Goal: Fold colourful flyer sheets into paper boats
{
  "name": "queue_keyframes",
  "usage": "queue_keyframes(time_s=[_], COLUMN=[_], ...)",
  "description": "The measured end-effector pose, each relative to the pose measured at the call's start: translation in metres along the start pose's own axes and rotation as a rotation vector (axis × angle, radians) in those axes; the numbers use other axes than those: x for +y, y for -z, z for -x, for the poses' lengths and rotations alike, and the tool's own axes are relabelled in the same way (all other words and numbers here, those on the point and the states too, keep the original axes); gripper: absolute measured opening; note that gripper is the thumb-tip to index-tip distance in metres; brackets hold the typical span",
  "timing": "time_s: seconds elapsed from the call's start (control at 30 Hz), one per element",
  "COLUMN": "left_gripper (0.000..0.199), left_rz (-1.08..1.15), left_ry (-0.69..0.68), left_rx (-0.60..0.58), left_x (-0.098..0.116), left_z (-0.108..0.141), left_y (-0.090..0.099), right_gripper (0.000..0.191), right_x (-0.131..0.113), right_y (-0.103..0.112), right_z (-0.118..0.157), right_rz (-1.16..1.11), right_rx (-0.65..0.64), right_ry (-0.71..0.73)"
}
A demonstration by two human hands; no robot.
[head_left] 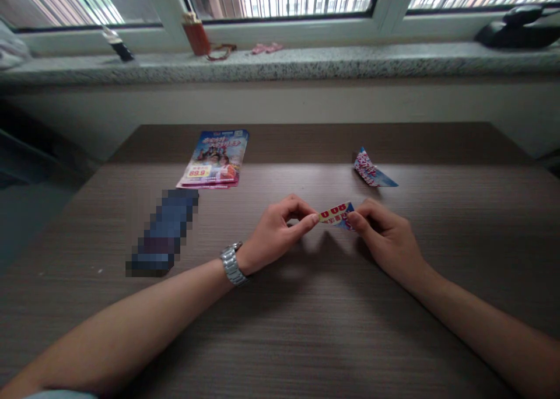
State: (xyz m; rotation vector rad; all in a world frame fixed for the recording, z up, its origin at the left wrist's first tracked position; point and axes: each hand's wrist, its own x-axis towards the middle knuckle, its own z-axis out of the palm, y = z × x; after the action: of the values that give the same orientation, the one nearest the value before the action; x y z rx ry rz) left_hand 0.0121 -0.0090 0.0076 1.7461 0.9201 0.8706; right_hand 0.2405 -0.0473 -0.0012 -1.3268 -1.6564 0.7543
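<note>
A small folded piece of printed paper [335,214], yellow with red figures and some blue, is held just above the table between my two hands. My left hand [284,227], with a metal watch on its wrist, pinches the left end between thumb and fingers. At the other end, my right hand [387,235] grips the paper in a similar pinch. Beyond the right hand stands a folded paper shape [370,170] in blue, red and white, with one pointed end lying out to the right. Parts of the held paper are covered by the fingertips.
On the wood-grain table [280,340], a stack of printed flyers [219,157] lies at the back left. Nearer me is a pixelated dark, phone-shaped object [164,230]. A stone windowsill [332,60] behind the table bears a red-brown case [196,36] and a black object [520,31].
</note>
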Motion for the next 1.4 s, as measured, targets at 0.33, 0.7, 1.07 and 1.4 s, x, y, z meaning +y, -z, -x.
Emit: queue_keyframes(time_s=[0.33,0.7,1.07,1.4], left_gripper=[0.019,0.015,0.024,0.027], left_rz=[-0.078,-0.269,-0.591,-0.582], left_ry=[-0.051,-0.211,-0.624,-0.66], left_rx=[-0.003,0.028,0.028,0.014], left_x=[0.001,-0.005,-0.011,-0.005], left_z=[0.0,0.0,0.003,0.003], left_y=[-0.004,-0.002,0.003,0.005], right_gripper=[0.026,0.031,0.038,0.039], right_x=[0.002,0.003,-0.001,-0.007], right_y=[-0.001,-0.001,0.002,0.002], right_z=[0.0,-0.004,-0.004,-0.004], right_rz=[-0.003,0.018,-0.105,0.03], right_rx=[-0.078,-0.119,-0.192,-0.15], right_ry=[0.032,-0.104,-0.217,-0.097])
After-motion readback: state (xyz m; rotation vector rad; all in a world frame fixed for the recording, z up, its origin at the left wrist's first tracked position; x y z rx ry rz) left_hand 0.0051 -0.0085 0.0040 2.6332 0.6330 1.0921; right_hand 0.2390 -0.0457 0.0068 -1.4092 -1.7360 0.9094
